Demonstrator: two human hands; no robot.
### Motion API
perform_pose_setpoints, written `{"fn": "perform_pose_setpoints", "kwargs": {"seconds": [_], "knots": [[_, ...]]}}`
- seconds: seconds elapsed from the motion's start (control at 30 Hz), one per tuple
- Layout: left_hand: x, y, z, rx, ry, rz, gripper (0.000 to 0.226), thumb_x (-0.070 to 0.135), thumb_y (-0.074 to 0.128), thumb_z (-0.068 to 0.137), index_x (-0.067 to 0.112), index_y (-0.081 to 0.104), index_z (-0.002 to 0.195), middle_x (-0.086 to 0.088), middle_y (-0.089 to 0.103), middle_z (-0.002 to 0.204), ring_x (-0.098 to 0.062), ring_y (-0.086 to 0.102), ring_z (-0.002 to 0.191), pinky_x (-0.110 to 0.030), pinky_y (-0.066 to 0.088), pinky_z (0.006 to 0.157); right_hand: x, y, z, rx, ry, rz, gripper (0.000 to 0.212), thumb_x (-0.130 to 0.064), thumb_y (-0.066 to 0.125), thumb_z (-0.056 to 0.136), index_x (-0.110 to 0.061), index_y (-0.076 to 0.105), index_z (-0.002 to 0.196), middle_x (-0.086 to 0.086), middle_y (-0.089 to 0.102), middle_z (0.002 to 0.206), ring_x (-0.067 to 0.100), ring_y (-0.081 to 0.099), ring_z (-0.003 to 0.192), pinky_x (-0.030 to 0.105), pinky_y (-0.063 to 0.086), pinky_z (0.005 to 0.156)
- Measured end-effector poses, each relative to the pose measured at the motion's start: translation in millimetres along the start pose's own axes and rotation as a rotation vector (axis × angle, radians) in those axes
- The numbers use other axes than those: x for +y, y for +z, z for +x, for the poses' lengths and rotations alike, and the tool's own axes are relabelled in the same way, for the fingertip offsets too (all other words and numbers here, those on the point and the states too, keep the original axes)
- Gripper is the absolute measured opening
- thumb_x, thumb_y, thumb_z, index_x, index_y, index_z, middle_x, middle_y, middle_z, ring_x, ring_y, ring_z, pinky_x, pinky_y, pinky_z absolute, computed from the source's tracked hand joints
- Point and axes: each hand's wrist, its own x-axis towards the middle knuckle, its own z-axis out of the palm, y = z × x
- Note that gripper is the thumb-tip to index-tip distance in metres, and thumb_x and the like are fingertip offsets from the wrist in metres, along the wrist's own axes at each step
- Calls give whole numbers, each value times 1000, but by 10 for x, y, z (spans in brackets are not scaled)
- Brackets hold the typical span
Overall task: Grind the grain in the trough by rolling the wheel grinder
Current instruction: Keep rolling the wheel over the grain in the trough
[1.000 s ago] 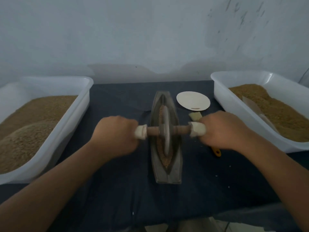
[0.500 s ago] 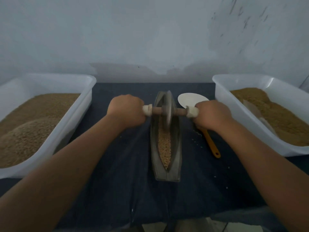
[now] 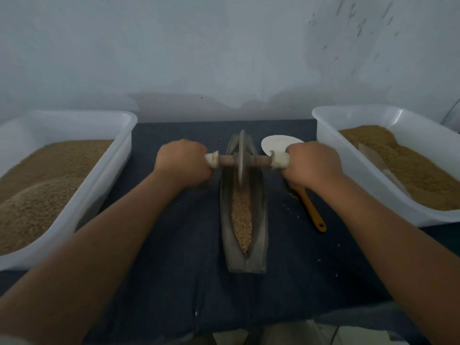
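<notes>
- Head view: my left hand (image 3: 183, 163) and right hand (image 3: 312, 162) grip the wheel grinder (image 3: 241, 160) axle ends.
- Wheel stands at the trough (image 3: 245, 255) far end; grain (image 3: 242, 220) lies nearer.

L forearm (image 3: 104, 245), R forearm (image 3: 388, 240), both bare to frame edge, L grip (image 3: 183, 163), R grip (image 3: 312, 163) bare
</notes>
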Motion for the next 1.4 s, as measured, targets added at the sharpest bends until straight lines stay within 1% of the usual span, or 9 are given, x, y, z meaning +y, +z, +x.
{"fn": "perform_pose_setpoints", "kwargs": {"seconds": [0.13,0.23,0.4,0.57,0.67,0.83,1.0,1.17,1.4], "knots": [[11,-37,-208,-20,25,3,36,56,55,84,25,51,65,9,54,65,-21,58,62,-31,44,60,24,-70,-112,-97,-35,53,14,-36,65,89,-29,63,78,-7,60,73,12,54,65,35,50,61],[-15,-33,-797,91,100,5,43,51,70,81,28,38,62,11,44,58,-21,53,53,-28,36,53,113,-161,-548,-135,-157,120,16,-48,68,80,-37,60,72,-11,63,67,5,58,64,33,53,59],[-36,-90,-1254,236,207,-16,43,48,79,78,27,44,63,12,35,54,-16,33,40,-21,22,46,202,-256,-827,-256,-248,204,30,-69,58,66,-40,61,75,-15,64,66,1,60,62,30,50,56],[28,6,-499,136,56,26,43,52,63,88,26,38,65,6,51,63,-26,60,59,-29,37,56,96,-1,-328,-30,-86,121,27,-54,69,85,-32,59,73,-10,58,67,9,56,64,33,49,59],[57,-27,-79,93,6,4,44,55,54,93,24,46,64,6,51,64,-26,59,62,-31,44,60,58,74,-32,45,-10,79,32,-49,67,90,-28,51,73,-10,48,68,11,46,62,32,37,57],[29,-43,-463,92,69,34,38,53,61,85,24,47,66,8,51,61,-24,57,56,-29,39,55,91,7,-243,-71,-72,104,22,-48,66,89,-32,60,75,-9,62,73,8,55,65,35,54,62],[-83,14,-1153,284,228,-79,34,40,75,79,23,49,64,5,49,54,-24,48,41,-25,34,45,234,-108,-743,-69,-255,115,33,-69,45,67,-39,58,66,-13,57,53,1,54,49,28,44,45],[-37,116,-717,246,107,-37,38,46,75,83,24,49,65,4,55,58,-27,56,48,-28,41,50,163,-65,-336,-60,-191,87,26,-60,65,78,-36,60,69,-11,60,62,4,56,59,29,46,51],[17,42,-51,68,-26,-12,37,52,58,87,26,44,65,6,57,69,-27,65,68,-31,41,60,64,2,89,12,-72,25,31,-50,64,89,-32,50,69,-7,56,70,10,49,62,30,38,54]]}}
